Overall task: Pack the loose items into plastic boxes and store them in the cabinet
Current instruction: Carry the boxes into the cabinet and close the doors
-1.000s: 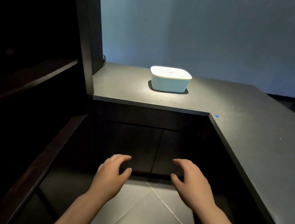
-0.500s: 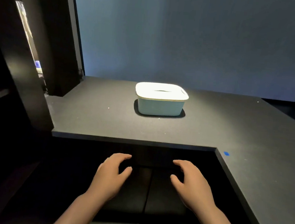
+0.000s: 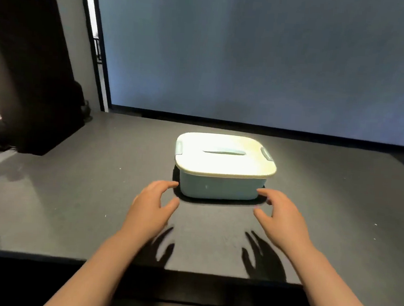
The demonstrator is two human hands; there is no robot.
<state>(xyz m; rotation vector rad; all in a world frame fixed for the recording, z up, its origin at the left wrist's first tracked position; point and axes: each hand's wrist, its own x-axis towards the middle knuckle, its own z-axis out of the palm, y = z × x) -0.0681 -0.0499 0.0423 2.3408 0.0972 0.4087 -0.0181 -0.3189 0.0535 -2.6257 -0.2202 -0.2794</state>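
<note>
One plastic box with one lid stands on the table. Two empty hands, left and right, are spread apart near it.

Lidded box on countertop — left hand, right hand before it, flanking near corners.

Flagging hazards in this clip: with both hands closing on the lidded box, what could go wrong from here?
The left hand and right hand reach low for the pale blue plastic box; its overhanging white lid may snag fingers or lift off. The box could also slide on the smooth dark grey countertop.
</note>
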